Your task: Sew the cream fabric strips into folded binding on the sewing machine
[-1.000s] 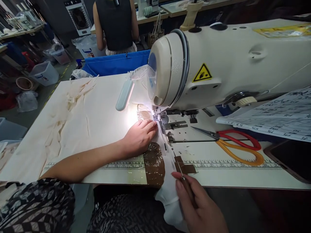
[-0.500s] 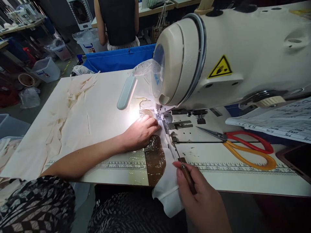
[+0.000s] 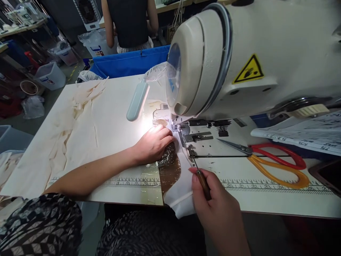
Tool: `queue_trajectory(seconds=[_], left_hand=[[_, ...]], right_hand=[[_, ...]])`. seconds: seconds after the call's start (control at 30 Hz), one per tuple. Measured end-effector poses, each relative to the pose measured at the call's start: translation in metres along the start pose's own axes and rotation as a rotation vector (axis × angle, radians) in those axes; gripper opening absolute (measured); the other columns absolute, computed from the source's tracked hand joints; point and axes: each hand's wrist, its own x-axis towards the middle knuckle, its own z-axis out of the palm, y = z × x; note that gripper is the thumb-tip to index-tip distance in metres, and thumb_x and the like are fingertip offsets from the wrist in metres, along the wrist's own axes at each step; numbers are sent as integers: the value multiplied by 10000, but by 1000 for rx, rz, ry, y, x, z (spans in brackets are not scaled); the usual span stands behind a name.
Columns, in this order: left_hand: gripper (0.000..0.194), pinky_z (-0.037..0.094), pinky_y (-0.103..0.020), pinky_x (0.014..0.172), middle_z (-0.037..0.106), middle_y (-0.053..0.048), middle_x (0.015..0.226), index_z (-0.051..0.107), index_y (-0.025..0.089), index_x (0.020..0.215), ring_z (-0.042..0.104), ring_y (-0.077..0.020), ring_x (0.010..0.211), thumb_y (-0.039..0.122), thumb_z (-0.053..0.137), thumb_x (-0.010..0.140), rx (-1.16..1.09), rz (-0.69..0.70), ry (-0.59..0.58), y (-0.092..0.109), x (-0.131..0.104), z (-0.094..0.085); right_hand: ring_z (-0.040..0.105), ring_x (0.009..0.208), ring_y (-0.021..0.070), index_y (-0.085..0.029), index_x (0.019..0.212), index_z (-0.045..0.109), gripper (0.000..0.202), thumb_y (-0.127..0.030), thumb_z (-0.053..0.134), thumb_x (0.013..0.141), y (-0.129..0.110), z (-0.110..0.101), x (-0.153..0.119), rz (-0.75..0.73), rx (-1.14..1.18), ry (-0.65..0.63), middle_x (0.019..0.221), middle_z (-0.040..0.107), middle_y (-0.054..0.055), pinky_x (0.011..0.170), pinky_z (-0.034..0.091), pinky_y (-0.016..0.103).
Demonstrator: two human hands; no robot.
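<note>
A sewing machine [image 3: 202,64] reaches over the table from the right, its needle area brightly lit. My left hand [image 3: 154,144] lies with bent fingers beside the needle area, fingertips pressed at the edge of a white fabric piece [image 3: 181,193]. Whether those fingers pinch the fabric is hidden. My right hand [image 3: 213,202] is closed round the wooden handle of an awl [image 3: 204,185]. The awl's thin metal shaft points up at a metal guide [image 3: 189,151] by the fabric's right edge. The fabric runs from the needle area down over the table's front edge.
Scissors [image 3: 277,163] with red and yellow handles lie right of the machine bed. Printed paper [image 3: 306,133] and a dark phone-like object [image 3: 326,174] are beyond them. Pale fabric strips [image 3: 61,145] lie on the left. A person [image 3: 129,25] is behind the blue cloth [image 3: 130,60].
The white fabric has moved up toward the needle, so less hangs over the front edge. My right hand has moved slightly up with the awl. My left hand stays nearly in place.
</note>
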Motion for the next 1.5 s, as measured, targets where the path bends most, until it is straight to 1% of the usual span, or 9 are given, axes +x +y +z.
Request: queue_trajectory(seconds=[0.17,0.4,0.53,0.8,1.03,1.23,1.3,1.4,1.5], left_hand=[[335,547,-424,837,655,-129,1111,654,140,1103,579,-246,975,131,350,964,52,-6,7,-4,2,3],[345,543,-408,790,654,-133,1110,617,147,1170,576,-231,964,121,350,953,56,-17,37,-1,-3,0],[325,533,-388,788,662,-123,1069,655,141,1073,574,-224,942,156,341,989,73,47,24,2,-3,0],[354,525,-410,834,631,-157,1168,663,107,1129,559,-254,1007,145,347,974,227,-32,-134,5,4,-4],[418,492,-410,816,615,-170,1189,661,85,1170,542,-263,988,169,302,974,252,-42,-124,6,2,0],[311,479,-385,826,606,-169,1186,671,99,1072,549,-265,1025,176,404,932,199,-57,-129,6,3,-3],[302,478,-395,816,628,-174,1084,669,82,1013,560,-270,990,194,395,958,240,-28,-160,9,7,-5],[334,477,-409,787,637,-157,918,667,79,947,578,-280,954,167,349,996,353,67,-195,13,16,-4],[248,488,-360,698,643,-142,923,661,122,940,604,-264,925,128,414,967,347,-8,-149,12,20,1]], right_hand=[[641,575,195,-245,1003,670,294,-463,480,950,3,7,10,-54,23,29,779,737,32,560,467,287],[646,527,190,-225,954,651,257,-407,473,920,-1,7,27,-149,24,3,730,739,34,484,437,270],[665,546,195,-218,951,653,249,-392,479,911,-4,6,30,-161,17,25,748,751,40,487,445,269],[632,509,194,-191,965,681,320,-428,469,937,-1,12,33,-197,-20,74,717,737,49,514,464,282],[691,638,210,-206,1047,696,318,-433,501,940,-2,4,28,-188,-63,0,807,756,51,582,511,286],[685,672,181,-235,1038,723,276,-440,566,943,-28,7,11,-164,82,162,846,756,20,616,504,262],[679,652,169,-239,1034,724,247,-416,576,949,-34,10,10,-217,103,209,844,758,15,600,496,251],[667,608,163,-239,1024,711,228,-395,561,954,-36,14,7,-432,75,201,865,764,25,562,490,250],[668,620,175,-250,1074,701,258,-367,488,988,-32,15,-1,-525,-10,142,868,758,38,591,507,276]])
